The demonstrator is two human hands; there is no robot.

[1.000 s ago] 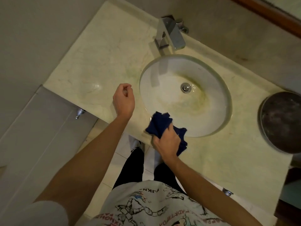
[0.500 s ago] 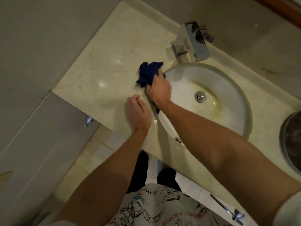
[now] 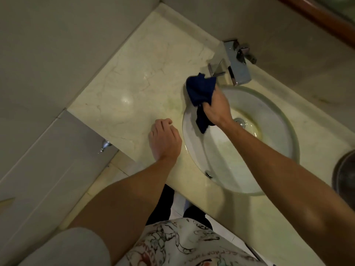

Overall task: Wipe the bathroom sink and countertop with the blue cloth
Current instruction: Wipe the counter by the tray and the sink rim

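**Inspector:** State the position of the cloth.

**Me:** The blue cloth (image 3: 200, 91) is bunched in my right hand (image 3: 216, 110). My fingers are curled round it, and it lies pressed on the far left rim of the sink (image 3: 249, 181), where the basin meets the countertop (image 3: 134, 89). The upper part of the cloth sits just in front of the chrome faucet (image 3: 237, 63); a loose tail hangs from under my palm into the basin.

**Inspector:** And the left hand?

**Me:** My left hand (image 3: 164, 140) grips nothing. It rests over the countertop just beside the sink's left rim, near the front edge — fingers loosely curled, knuckles up. Whether the fingertips touch the stone I cannot tell.

**Inspector:** Condition of the surfaces?

**Me:** The countertop is pale veined marble with a greenish tinge near the sink and one bright spot of reflected light. The basin is white, oval, with yellow-green staining around the drain (image 3: 240, 121), which my right wrist partly hides. An overflow hole (image 3: 208, 174) shows on the near wall.

**Inspector:** Anything else on the counter?

**Me:** A dark round object (image 3: 345, 173) at the right edge — cut off, so I cannot identify it.
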